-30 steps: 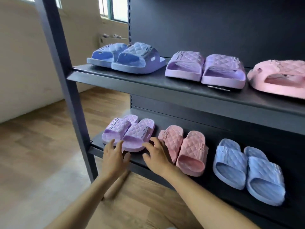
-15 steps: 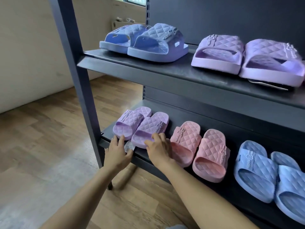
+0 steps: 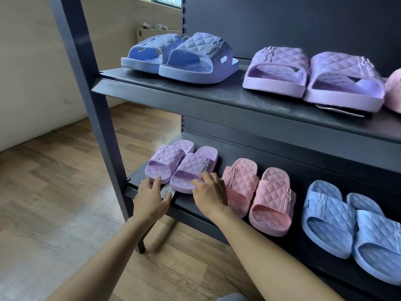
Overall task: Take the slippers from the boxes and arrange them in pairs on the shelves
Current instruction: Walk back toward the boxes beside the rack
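Progress looks far along: the upper shelf (image 3: 195, 98) carries a large blue pair (image 3: 180, 59) and a large lilac pair (image 3: 310, 77), with a pink slipper (image 3: 393, 92) cut off at the frame edge. The lower shelf (image 3: 186, 205) holds a small lilac pair (image 3: 180, 164), a pink pair (image 3: 256, 192) and a small blue pair (image 3: 347, 224), side by side. Squaring the small lilac pair seems all that is left here. The left hand (image 3: 152, 198), fingers spread and straight, touches one toe beside a paper tag (image 3: 168, 191). The right hand (image 3: 211, 192) rests loosely bent fingers on the other, gripping nothing. No slipper boxes show.
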